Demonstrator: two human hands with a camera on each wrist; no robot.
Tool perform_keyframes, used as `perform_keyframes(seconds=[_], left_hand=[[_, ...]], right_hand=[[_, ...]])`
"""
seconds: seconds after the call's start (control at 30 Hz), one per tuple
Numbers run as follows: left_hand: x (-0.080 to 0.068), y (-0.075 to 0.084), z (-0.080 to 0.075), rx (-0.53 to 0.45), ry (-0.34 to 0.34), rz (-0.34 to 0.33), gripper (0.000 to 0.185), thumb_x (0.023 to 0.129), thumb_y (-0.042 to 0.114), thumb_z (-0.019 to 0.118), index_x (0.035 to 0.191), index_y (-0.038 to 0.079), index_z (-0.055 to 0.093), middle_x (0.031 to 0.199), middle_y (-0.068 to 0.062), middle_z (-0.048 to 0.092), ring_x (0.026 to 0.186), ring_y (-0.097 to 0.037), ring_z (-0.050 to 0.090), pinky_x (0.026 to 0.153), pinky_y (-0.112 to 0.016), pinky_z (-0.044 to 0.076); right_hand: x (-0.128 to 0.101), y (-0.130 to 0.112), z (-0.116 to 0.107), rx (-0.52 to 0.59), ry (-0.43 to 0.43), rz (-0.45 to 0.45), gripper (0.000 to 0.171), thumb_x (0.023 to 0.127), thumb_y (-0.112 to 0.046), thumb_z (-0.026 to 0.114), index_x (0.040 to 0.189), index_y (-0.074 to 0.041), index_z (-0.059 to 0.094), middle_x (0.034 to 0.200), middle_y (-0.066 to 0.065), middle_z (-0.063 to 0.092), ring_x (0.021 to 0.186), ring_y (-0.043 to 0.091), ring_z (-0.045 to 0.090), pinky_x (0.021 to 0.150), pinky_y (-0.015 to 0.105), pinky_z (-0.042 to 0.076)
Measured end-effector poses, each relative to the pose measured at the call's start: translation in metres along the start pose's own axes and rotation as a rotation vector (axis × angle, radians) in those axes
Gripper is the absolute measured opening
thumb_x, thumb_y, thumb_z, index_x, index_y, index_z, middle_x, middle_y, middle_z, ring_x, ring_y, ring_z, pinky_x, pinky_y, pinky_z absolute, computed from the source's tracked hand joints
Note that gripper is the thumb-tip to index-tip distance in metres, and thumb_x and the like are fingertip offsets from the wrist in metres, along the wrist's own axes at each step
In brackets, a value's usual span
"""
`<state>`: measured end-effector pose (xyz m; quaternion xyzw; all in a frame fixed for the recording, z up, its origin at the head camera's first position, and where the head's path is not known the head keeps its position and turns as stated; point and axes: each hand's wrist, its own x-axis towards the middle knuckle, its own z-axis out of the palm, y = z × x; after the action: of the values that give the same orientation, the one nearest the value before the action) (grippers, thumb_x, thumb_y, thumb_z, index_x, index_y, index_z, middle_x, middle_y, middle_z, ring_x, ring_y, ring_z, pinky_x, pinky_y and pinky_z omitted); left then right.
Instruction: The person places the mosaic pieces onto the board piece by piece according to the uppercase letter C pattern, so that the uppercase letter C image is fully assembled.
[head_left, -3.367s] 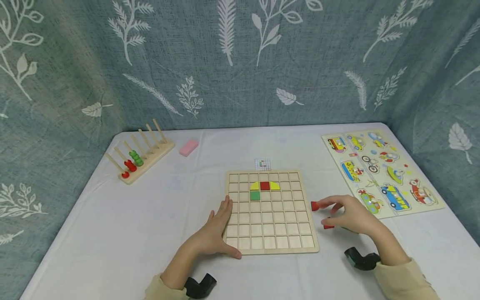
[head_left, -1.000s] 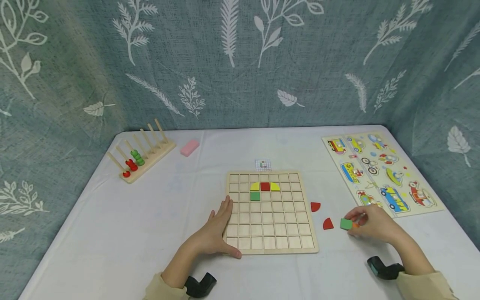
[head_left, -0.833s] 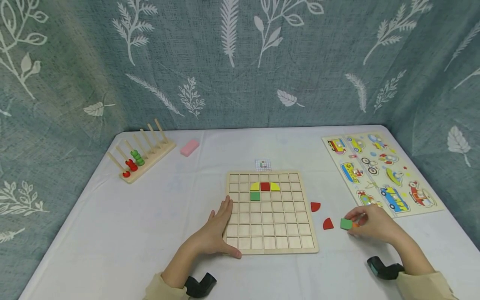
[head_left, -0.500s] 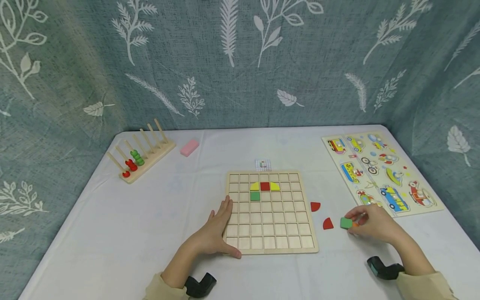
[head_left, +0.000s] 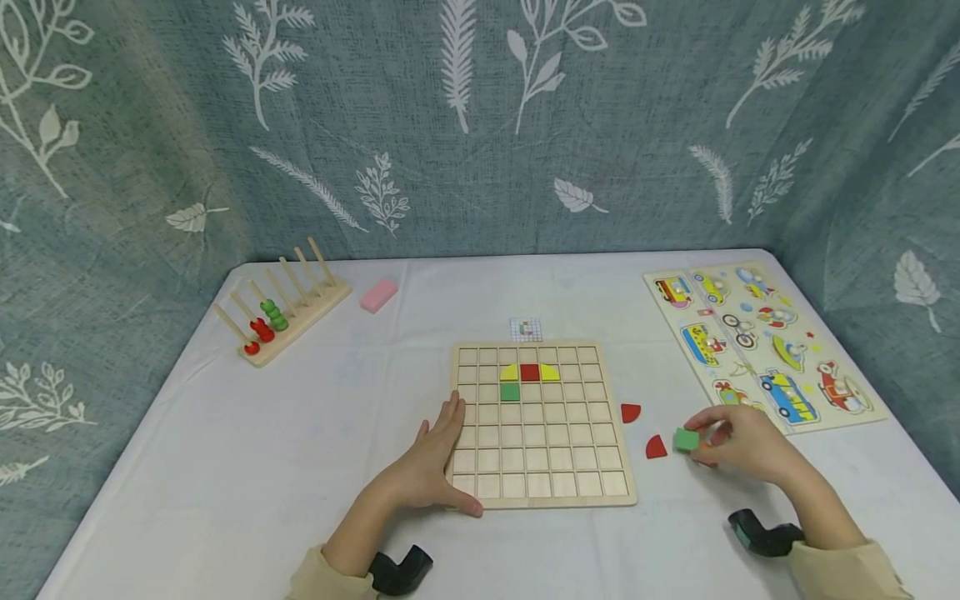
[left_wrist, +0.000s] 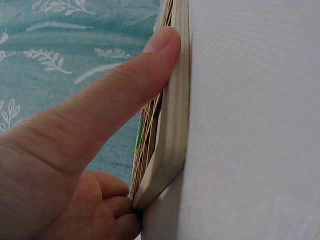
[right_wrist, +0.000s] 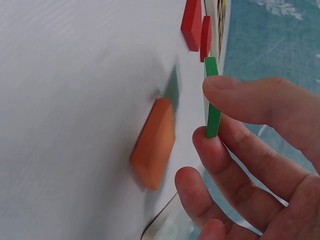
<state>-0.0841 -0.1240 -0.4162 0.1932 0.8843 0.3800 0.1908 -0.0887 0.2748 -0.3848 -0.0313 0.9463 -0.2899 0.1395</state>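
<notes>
Right hand (head_left: pixel 738 446): thumb and forefinger pinch one green square tile (head_left: pixel 686 439) by its edges. The right wrist view shows the tile lifted clear of the white table (head_left: pixel 300 433). One orange tile (right_wrist: pixel 154 144) lies flat on the cloth directly beneath the fingers (right_wrist: pixel 235 170), not touched. Two red quarter-round pieces (head_left: pixel 656 448) lie just beyond the fingertips, between this hand and the board, apart from each other and from the hand.

Left hand (head_left: pixel 433 467): fingers extended and flat, holding nothing. The palm rests on the table against the near left corner of one wooden grid board (head_left: pixel 542 492); the thumb (left_wrist: pixel 125 95) lies along the board's near edge and the fingers along its left edge.

Board contents, counted: four pieces seated in cells, all towards the far side from the left hand. These are one red square (head_left: pixel 529 372) flanked by two yellow quarter-round pieces (head_left: pixel 510 372) in one row, and one green square (head_left: pixel 510 392) in the row nearer the hand, under the left yellow piece.

Beyond the board, one small pattern card (head_left: pixel 526 328). Far beyond the left hand, one wooden peg rack (head_left: pixel 300 312) with five rods, carrying red and green beads on two of them, and one pink block (head_left: pixel 377 295). Beyond the right hand, one vehicle picture puzzle (head_left: pixel 765 342).
</notes>
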Motion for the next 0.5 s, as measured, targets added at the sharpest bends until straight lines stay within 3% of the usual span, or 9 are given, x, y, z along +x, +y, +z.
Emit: perform_keyframes(seconds=[0.5], left_hand=[[0.0, 0.0, 0.0, 0.001, 0.004, -0.002, 0.133, 0.051, 0.037, 0.088, 0.144, -0.006, 0.003, 0.151, -0.017, -0.006, 0.138, -0.028, -0.006, 0.108, -0.051, -0.003]], right_hand=[[0.006, -0.019, 0.005, 0.033, -0.002, -0.007, 0.029, 0.07, -0.014, 0.077, 0.097, -0.007, 0.069, 0.084, 0.003, 0.06, 0.071, 0.019, 0.048, 0.049, 0.028, 0.042]])
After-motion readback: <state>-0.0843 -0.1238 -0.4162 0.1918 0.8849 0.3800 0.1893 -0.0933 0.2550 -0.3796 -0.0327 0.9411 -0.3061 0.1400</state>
